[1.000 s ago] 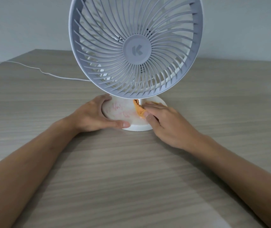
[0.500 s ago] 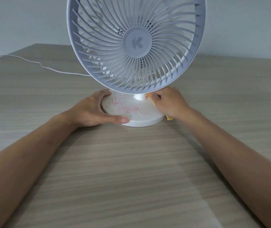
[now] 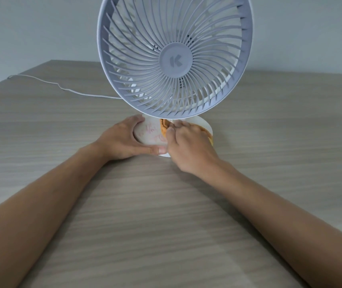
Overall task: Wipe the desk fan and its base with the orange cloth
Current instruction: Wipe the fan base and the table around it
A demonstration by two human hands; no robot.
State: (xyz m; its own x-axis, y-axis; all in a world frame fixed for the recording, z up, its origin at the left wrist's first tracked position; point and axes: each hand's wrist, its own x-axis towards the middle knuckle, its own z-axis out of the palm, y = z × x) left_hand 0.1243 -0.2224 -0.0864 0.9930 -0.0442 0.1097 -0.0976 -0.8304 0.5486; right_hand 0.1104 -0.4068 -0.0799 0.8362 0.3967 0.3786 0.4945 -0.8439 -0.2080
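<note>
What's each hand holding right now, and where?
Left hand grips the fan base by its left rim. Right hand presses the orange cloth onto the base top.
</note>
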